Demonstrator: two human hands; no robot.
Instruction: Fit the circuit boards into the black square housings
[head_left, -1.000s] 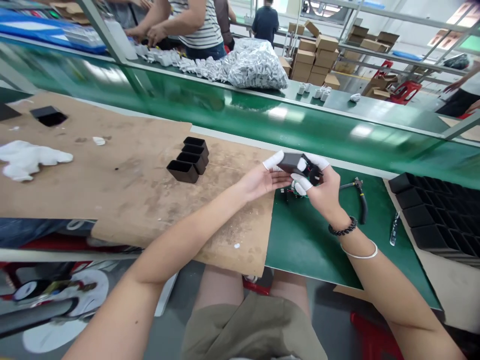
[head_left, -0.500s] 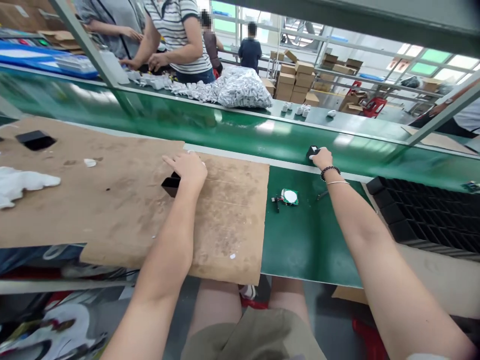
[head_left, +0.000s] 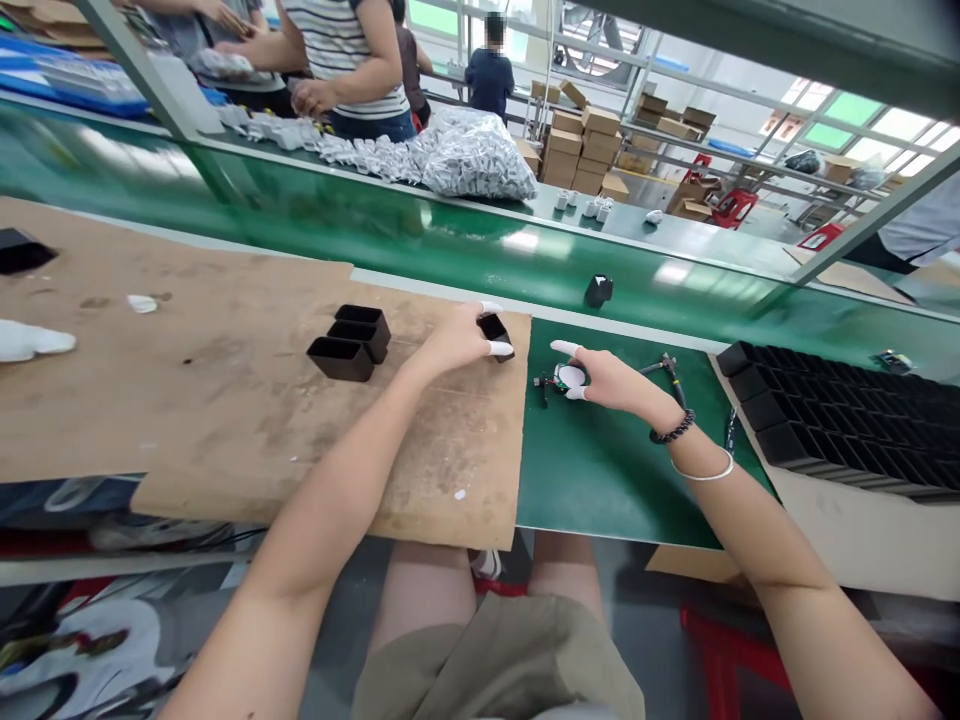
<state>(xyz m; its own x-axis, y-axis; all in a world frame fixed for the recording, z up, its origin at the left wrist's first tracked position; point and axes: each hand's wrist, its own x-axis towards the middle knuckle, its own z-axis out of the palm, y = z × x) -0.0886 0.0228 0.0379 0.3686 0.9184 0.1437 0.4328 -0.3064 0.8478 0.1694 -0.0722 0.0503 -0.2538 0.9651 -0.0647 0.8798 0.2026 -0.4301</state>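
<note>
On the brown cardboard sheet (head_left: 450, 440), my left hand (head_left: 457, 340) grips a small open black box (head_left: 496, 328) between white-covered fingertips. Two more black boxes (head_left: 341, 358) stand side by side to its left. My right hand (head_left: 611, 380), fingertips also covered in white, is over a green circuit board with a white round disc (head_left: 571, 377). Its thumb and index finger are spread around the board, the thumb at its near edge. A short black lead with a plug (head_left: 544, 388) extends from the board's left. A black box with a white piece inside (head_left: 598, 290) sits on the green belt behind.
Pliers (head_left: 670, 370) lie behind my right wrist, and another slim tool (head_left: 731, 430) is farther right. Rows of black boxes (head_left: 840, 420) fill the right side. Across the belt, co-workers handle white parts beside a full plastic bag (head_left: 480, 155). A metal post (head_left: 142, 70) rises at left.
My right hand has released the black box on the belt and come back to the circuit board. My left hand has moved right from the paired boxes and now holds another box.
</note>
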